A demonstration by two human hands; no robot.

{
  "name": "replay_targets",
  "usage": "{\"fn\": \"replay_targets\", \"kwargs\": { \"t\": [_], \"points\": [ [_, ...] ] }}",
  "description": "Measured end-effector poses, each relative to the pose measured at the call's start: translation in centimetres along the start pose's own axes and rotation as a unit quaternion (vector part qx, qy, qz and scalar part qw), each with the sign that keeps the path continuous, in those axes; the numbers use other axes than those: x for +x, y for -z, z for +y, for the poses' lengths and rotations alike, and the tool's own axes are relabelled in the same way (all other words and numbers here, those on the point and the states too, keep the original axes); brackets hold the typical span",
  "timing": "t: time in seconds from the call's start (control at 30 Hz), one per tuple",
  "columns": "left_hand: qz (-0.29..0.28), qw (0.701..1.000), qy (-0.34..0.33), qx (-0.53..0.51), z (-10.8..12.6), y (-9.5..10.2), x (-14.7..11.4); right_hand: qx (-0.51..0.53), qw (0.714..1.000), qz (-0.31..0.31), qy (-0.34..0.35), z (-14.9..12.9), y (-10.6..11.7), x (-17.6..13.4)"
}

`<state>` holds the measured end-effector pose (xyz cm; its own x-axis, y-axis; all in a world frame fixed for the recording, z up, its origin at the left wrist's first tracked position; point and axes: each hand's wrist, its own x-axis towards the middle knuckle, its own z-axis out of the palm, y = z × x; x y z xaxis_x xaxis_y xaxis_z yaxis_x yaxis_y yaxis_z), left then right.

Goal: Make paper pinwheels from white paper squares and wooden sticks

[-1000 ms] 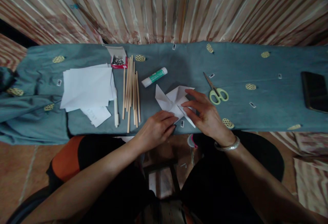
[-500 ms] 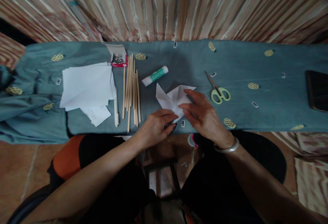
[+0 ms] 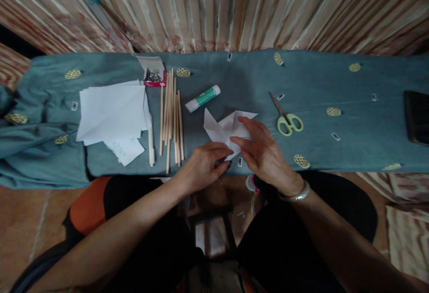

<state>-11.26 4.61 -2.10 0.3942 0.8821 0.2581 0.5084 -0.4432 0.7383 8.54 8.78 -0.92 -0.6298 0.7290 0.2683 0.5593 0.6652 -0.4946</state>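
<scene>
Since a second ago, the right hand's fingers have slid inward over the folded paper (image 3: 229, 125), and the flap that stuck out toward the table's near edge is out of sight. Fingers parted, the right hand (image 3: 268, 156) touches the paper near its centre; whether it pinches anything I cannot tell. Thumb and fingers of the left hand (image 3: 204, 163) pinch the paper's near corner. It lies by the near edge of the table (image 3: 318, 87), between wooden sticks (image 3: 170, 119) and scissors (image 3: 284, 118).
</scene>
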Motion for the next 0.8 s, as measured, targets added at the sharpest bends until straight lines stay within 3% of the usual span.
{"fn": "replay_targets", "kwargs": {
  "t": [0.8],
  "points": [
    [-0.009,0.998,0.044,-0.039,0.15,0.08,0.27,-0.030,0.999,-0.022,-0.023,-0.44,-0.67,0.08]
  ]
}}
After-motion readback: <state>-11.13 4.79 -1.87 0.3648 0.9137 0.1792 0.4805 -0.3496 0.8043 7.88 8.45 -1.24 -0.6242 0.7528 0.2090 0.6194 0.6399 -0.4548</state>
